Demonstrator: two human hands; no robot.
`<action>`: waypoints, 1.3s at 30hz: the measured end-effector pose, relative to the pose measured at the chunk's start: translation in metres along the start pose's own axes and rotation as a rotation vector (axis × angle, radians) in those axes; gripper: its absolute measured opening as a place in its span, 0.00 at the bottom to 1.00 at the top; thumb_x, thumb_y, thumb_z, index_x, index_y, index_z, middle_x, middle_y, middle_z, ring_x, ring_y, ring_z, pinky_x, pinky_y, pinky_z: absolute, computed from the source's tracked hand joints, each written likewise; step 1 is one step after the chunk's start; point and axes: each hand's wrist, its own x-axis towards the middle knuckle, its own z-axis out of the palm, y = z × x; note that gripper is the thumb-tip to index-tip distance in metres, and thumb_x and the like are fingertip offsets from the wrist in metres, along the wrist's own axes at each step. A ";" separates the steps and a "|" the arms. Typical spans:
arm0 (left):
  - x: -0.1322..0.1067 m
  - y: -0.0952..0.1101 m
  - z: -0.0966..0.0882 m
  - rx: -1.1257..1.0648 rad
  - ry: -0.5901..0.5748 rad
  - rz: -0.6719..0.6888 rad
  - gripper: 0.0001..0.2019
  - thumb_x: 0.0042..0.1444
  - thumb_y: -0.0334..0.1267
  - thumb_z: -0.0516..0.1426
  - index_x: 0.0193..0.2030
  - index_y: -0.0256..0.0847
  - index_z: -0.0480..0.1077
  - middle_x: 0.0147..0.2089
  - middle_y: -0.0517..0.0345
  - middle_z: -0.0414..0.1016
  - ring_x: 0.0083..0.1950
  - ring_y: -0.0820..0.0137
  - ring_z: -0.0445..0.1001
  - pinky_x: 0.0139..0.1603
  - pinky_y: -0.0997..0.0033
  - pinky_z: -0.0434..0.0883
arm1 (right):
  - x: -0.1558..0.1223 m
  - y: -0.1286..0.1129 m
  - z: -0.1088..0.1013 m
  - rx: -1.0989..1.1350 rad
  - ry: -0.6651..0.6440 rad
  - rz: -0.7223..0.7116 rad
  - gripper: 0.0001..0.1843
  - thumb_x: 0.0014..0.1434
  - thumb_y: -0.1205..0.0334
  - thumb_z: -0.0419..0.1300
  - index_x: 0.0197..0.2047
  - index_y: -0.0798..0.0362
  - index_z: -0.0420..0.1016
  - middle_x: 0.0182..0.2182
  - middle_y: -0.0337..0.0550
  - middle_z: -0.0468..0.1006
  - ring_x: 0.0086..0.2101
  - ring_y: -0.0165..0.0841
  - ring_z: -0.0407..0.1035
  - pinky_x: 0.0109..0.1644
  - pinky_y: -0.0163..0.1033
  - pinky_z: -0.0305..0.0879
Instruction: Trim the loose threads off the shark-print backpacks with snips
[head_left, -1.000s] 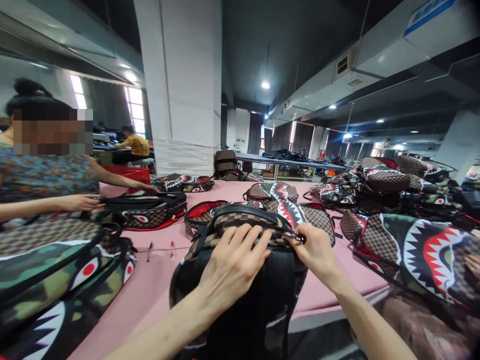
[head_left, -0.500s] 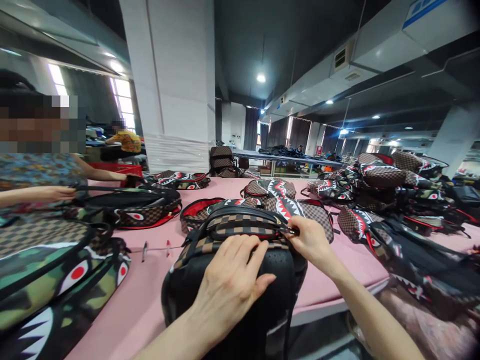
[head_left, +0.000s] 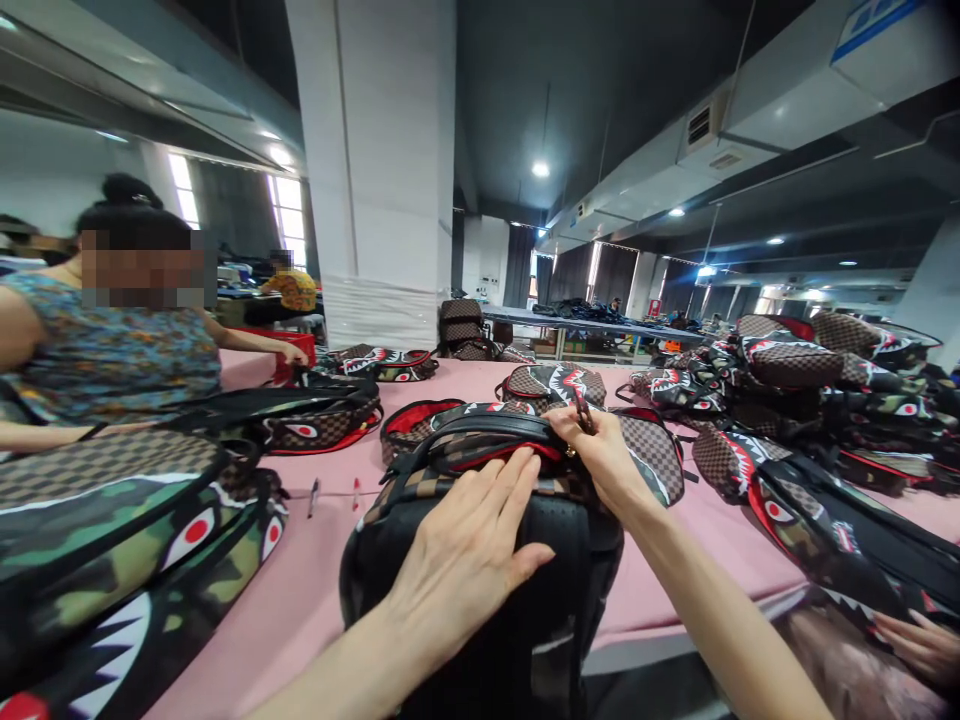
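Observation:
A black backpack [head_left: 480, 590] with a brown checked top stands upright in front of me at the table. My left hand [head_left: 469, 520] lies flat on its upper part, fingers stretched out and thumb apart, fingertips beside a zipped opening [head_left: 510, 457] where red lining shows. At the right end of that opening is my right hand [head_left: 596, 450], fingers closed around a small dark pointed tool [head_left: 583, 410] that juts upward; its exact kind is unclear. A gold-coloured bit, maybe a zip pull, shows under the right fingers. The black carry handle [head_left: 480, 428] arches just behind the opening.
Camouflage shark-face backpacks [head_left: 150, 540] crowd the left of the pink table [head_left: 315, 560]; two pens lie nearby. More bags [head_left: 787, 370] are piled at the right. A co-worker [head_left: 135, 320] stands at left, and another person's hand [head_left: 919, 640] touches a bag at lower right.
My right hand has risen slightly, and the tool now points up. The opening shows more red lining. My view has turned a little left; another person's hand shows at lower right.

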 end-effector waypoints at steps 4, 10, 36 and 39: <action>0.028 -0.018 -0.008 -0.181 -0.452 -0.157 0.32 0.51 0.60 0.51 0.55 0.37 0.65 0.52 0.41 0.71 0.45 0.53 0.74 0.42 0.55 0.71 | -0.009 0.002 -0.005 -0.074 0.046 -0.118 0.14 0.55 0.54 0.57 0.25 0.55 0.71 0.21 0.35 0.65 0.24 0.26 0.57 0.28 0.32 0.52; 0.049 -0.026 -0.017 -0.351 -0.613 -0.132 0.30 0.52 0.61 0.49 0.52 0.41 0.66 0.49 0.43 0.73 0.47 0.50 0.73 0.47 0.50 0.68 | 0.024 -0.002 -0.016 -0.267 -0.312 -0.200 0.10 0.53 0.60 0.57 0.25 0.55 0.72 0.28 0.39 0.72 0.31 0.29 0.65 0.35 0.33 0.60; 0.041 -0.044 -0.040 -0.761 -1.121 0.026 0.18 0.49 0.54 0.56 0.33 0.39 0.73 0.27 0.59 0.74 0.25 0.69 0.68 0.22 0.75 0.59 | 0.053 0.023 0.034 -0.485 -0.565 -0.162 0.16 0.56 0.56 0.50 0.23 0.56 0.68 0.20 0.35 0.64 0.25 0.26 0.57 0.29 0.31 0.51; 0.042 -0.049 -0.037 -0.842 -1.091 -0.039 0.20 0.52 0.55 0.53 0.34 0.38 0.74 0.29 0.57 0.75 0.27 0.68 0.69 0.25 0.74 0.62 | 0.053 0.024 0.031 -0.500 -0.566 -0.168 0.16 0.56 0.55 0.50 0.23 0.56 0.68 0.20 0.35 0.64 0.24 0.26 0.57 0.28 0.31 0.51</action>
